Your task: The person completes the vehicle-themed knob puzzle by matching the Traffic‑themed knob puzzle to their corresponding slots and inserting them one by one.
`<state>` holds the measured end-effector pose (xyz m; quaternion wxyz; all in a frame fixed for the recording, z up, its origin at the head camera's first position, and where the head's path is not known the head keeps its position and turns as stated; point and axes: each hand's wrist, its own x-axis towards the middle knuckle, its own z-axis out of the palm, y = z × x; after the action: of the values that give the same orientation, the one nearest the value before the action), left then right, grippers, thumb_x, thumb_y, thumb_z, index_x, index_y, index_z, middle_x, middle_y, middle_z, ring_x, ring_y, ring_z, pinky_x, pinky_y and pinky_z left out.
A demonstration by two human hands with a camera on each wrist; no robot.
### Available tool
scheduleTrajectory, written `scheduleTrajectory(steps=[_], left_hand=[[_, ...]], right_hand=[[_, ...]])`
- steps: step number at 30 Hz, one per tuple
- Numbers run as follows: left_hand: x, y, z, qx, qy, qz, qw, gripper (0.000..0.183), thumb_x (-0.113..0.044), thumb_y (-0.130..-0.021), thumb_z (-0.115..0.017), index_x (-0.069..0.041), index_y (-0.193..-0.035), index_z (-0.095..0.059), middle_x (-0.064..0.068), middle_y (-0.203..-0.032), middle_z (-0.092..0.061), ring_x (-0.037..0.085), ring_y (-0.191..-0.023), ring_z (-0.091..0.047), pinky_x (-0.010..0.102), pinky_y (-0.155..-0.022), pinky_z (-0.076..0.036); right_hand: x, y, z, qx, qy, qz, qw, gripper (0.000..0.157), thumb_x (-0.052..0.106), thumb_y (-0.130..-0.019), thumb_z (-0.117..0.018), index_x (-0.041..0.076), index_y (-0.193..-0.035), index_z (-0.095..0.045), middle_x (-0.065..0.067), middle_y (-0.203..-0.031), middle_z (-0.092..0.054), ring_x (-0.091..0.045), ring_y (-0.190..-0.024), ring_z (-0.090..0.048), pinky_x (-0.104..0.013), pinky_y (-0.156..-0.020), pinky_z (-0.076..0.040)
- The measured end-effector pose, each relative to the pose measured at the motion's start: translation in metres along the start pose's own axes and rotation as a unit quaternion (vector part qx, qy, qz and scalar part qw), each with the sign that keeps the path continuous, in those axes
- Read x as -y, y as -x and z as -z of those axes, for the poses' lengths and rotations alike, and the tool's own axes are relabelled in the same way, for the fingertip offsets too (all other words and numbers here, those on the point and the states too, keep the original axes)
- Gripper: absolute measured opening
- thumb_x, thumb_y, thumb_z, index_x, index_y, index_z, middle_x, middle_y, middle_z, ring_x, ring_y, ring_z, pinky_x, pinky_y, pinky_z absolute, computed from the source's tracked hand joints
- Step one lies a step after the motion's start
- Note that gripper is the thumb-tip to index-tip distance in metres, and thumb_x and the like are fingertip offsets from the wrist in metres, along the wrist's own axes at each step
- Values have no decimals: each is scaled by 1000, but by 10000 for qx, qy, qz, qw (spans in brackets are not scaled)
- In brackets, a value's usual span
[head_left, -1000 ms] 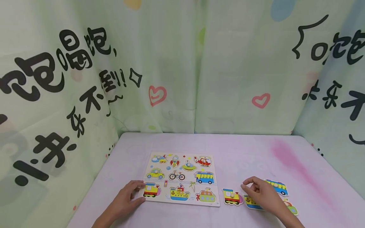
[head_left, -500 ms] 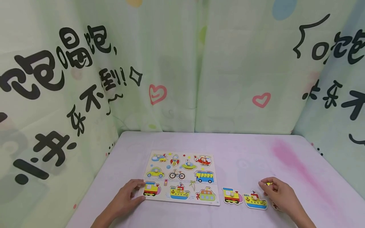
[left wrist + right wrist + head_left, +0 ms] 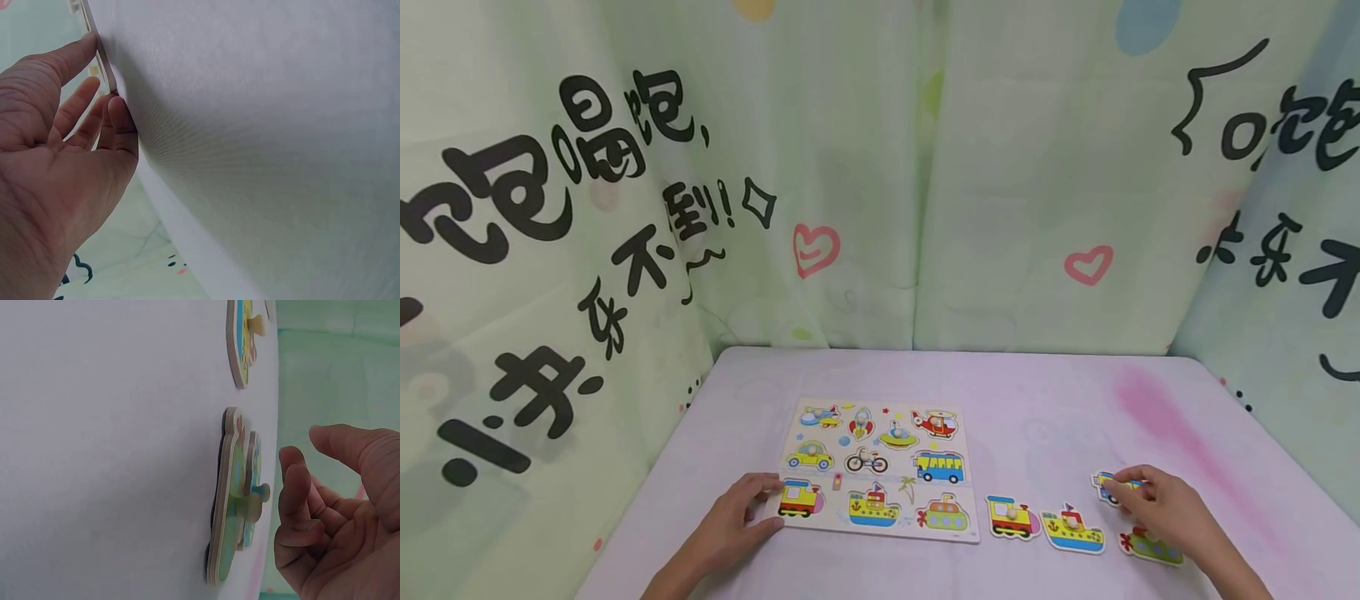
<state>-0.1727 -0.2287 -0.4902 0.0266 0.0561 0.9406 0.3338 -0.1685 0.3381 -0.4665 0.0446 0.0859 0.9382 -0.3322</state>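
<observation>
In the head view my left hand [image 3: 741, 512] holds the left front corner of a wooden puzzle board [image 3: 880, 533], thumb and fingers on its edges. My right hand [image 3: 1168, 500] hovers over a bus puzzle piece [image 3: 1102, 483], partly covering it. In the right wrist view its thumb and fingertips are apart, beside the blue knob [image 3: 263, 492] of the bus piece, with nothing between them. A green submarine piece [image 3: 228, 525] with a green knob lies nearest that camera. Left of the hand lie a ship piece [image 3: 1072, 533] and a train piece [image 3: 1012, 518].
The lavender table [image 3: 1037, 400] has a pink smear [image 3: 1172, 442] at right. Printed pale green curtains [image 3: 850, 167] close off its back and sides. Several vehicle pictures cover the board, including an airplane [image 3: 820, 417] and a helicopter [image 3: 935, 423].
My right hand has moved rightward, from over the ship piece to over the bus piece. The bus piece now lies slightly further left. My left hand stays on the board.
</observation>
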Motion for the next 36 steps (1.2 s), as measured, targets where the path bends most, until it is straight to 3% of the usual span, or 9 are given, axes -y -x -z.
scheduleTrajectory(steps=[16,26,36], left_hand=[[1,0,-1,-37,-1,-8,10000,46,-20,-82,-86,-16,-124,-68,2,-136,-60,14,-104,-55,25,-81,-51],[0,0,-1,-54,-33,-23,10000,45,-20,-83,-86,-17,-124,-68,2,-136,-60,15,-108,-57,30,-85,-53],[-1,1,0,-16,-25,4,10000,44,-20,-83,-86,-16,-124,-68,4,-137,-59,16,-107,-56,30,-85,-53]], right_hand=[[-22,-17,9,113,62,116,9998,51,36,-92,-76,-8,-115,-61,0,-77,-58,-17,-63,-55,-28,-55,-44],[-23,-20,5,-11,234,183,9996,33,25,-93,-72,-4,-106,-63,-1,-74,-53,-17,-61,-53,-28,-54,-42],[-23,-20,2,-162,410,190,9988,33,25,-96,-70,-6,-105,-64,-1,-78,-55,-18,-66,-52,-28,-58,-41]])
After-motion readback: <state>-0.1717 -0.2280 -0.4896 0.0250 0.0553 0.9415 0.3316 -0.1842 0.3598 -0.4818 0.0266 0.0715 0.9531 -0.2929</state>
